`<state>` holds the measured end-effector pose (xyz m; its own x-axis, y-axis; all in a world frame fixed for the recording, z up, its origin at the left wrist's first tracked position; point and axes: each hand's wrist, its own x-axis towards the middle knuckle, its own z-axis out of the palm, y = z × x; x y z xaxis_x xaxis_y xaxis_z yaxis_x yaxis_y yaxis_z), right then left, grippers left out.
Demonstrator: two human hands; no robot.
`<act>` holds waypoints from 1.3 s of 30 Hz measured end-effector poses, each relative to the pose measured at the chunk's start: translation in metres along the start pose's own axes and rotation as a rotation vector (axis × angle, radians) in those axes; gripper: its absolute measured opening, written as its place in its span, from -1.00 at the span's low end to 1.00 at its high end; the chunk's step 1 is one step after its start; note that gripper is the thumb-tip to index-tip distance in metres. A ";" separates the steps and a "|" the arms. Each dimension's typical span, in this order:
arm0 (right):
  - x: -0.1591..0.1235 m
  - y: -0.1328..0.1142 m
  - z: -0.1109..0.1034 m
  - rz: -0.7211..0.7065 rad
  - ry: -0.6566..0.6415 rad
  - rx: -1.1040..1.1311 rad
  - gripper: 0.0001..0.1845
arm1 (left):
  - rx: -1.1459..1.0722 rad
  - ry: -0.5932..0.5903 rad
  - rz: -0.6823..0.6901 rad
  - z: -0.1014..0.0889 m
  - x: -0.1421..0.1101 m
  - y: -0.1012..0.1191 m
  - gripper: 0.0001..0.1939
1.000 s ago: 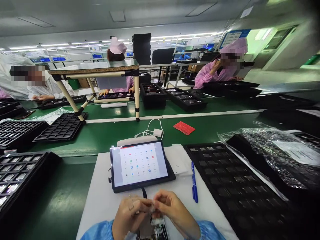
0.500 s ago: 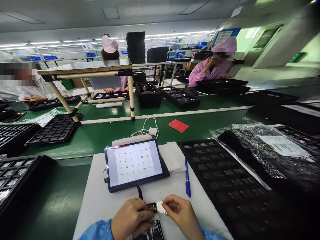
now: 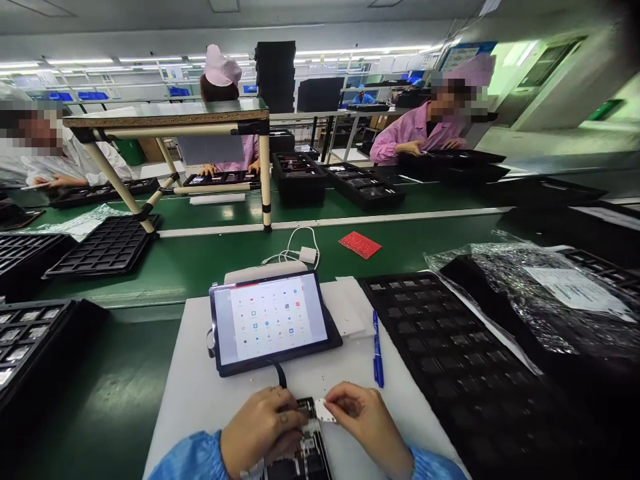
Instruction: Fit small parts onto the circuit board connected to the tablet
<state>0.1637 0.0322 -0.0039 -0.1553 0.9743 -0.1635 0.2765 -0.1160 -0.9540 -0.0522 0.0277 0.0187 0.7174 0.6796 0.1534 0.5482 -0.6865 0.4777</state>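
Note:
My left hand [image 3: 267, 427] curls over the left side of an opened phone-like device [image 3: 313, 453], its fingertips partly hidden on the exposed circuitry. A black ribbon cable [image 3: 279, 375] runs from under the tablet [image 3: 273, 325] towards that hand; its end is out of sight. Between thumb and forefinger, my right hand [image 3: 367, 420] pinches a small white flat piece [image 3: 324, 410] with dark dots along its edge, at the device's upper right edge. The tablet leans upright behind both hands, its screen lit with rows of app icons.
A white mat [image 3: 200, 400] lies under the work. To the right are a blue pen [image 3: 377, 350], a black compartment tray [image 3: 425, 353] and a plastic-wrapped stack [image 3: 540, 293]. Behind sit a white charger [image 3: 307, 255] and red pouch [image 3: 360, 245]. Several co-workers sit across the green bench [image 3: 225, 243].
The view has shifted slightly. My hands stay at the device, the right one still pinching the white piece. Across the bench, the right co-worker's raised hand has come down to the trays.

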 end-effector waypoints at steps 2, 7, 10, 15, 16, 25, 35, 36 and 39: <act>0.000 -0.002 -0.001 0.002 -0.010 -0.017 -0.80 | 0.018 -0.012 -0.015 0.001 -0.001 0.000 -0.75; 0.001 -0.006 -0.003 0.018 -0.049 -0.031 -0.79 | 0.047 -0.067 -0.036 -0.003 -0.001 0.003 -0.75; 0.002 -0.008 -0.004 0.029 -0.072 -0.031 -0.79 | 0.038 -0.082 -0.043 -0.006 0.002 0.005 -0.76; 0.004 -0.012 -0.004 0.034 -0.088 -0.035 -0.79 | 0.002 -0.042 -0.008 -0.006 0.004 0.004 -0.84; 0.005 -0.013 -0.004 0.034 -0.089 -0.037 -0.79 | 0.000 -0.035 0.002 -0.005 0.003 0.003 -0.84; 0.006 -0.014 -0.004 0.031 -0.107 -0.017 -0.81 | 0.112 -0.038 0.039 0.001 0.001 0.001 -0.78; 0.007 -0.013 -0.004 0.039 -0.119 -0.024 -0.81 | 0.217 0.031 0.052 0.006 -0.001 0.003 -0.66; 0.007 -0.013 -0.004 0.037 -0.118 -0.028 -0.81 | 0.229 0.040 0.059 0.007 -0.002 0.003 -0.67; 0.007 -0.015 -0.004 0.028 -0.117 -0.037 -0.82 | 0.254 0.052 0.076 0.010 -0.001 0.003 -0.72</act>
<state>0.1621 0.0420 0.0103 -0.2558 0.9412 -0.2206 0.3172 -0.1339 -0.9389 -0.0473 0.0225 0.0114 0.7411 0.6314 0.2283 0.5886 -0.7746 0.2314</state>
